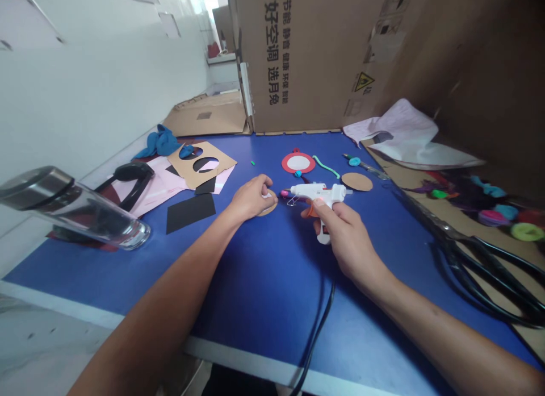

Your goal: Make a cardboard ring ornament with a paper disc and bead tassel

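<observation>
Right hand (343,222) wrapped round white plastic glue gun (315,190). Left hand (250,199), fingers bunched at small cardboard disc (268,209), just left of gun; pinching or only touching, cannot tell. Best keep fingertips clear of nozzle (293,190), squeeze gently. Right of gun: 1 flat brown oval (356,182).

The table (259,294) is blue, the glue gun (311,190) white.

Likely craft workshop: glue gun (314,190)
</observation>
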A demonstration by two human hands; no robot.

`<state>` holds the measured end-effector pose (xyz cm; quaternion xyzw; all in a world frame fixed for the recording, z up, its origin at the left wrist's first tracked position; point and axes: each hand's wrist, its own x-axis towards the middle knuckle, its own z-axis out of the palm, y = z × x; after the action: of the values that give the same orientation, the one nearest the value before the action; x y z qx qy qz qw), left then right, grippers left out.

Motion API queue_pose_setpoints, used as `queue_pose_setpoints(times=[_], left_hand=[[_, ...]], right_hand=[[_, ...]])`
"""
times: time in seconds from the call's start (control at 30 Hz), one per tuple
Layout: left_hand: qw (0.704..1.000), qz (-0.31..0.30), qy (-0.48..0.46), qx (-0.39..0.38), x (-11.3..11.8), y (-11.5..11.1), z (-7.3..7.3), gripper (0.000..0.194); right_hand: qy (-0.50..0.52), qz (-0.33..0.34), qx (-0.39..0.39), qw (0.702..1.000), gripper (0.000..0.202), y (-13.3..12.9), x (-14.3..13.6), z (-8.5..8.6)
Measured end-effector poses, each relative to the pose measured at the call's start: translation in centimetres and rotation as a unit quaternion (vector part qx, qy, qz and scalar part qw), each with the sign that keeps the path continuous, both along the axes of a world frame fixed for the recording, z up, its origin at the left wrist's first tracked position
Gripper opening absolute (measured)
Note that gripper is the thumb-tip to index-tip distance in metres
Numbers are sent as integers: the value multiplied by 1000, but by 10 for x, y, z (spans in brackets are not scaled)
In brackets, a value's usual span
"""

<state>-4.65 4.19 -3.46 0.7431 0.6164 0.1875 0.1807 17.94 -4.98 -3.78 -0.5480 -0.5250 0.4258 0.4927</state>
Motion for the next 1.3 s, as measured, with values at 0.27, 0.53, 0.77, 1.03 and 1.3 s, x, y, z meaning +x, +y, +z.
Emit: queue_pose_setpoints(times=[0.27,0.53,0.77,1.03,1.3], left_hand=[[999,-44,-17,-10,-10,1,-1,41],[997,-73,-29,-23,-18,3,-3,50],[993,-92,-44,-54,-23,3,4,61],[988,-111,-68,-79,-30,3,3,72],[985,-140,-46,-87,-35,-2,14,81]], right_hand=[[3,2,-8,1000,56,0,1,0],[7,1,-13,1000,58,0,1,-2],[6,3,-17,1000,59,1,0,-3],[-1,9,-17,1000,60,0,1,-3],[2,5,-22,1000,60,1,1,-4]])
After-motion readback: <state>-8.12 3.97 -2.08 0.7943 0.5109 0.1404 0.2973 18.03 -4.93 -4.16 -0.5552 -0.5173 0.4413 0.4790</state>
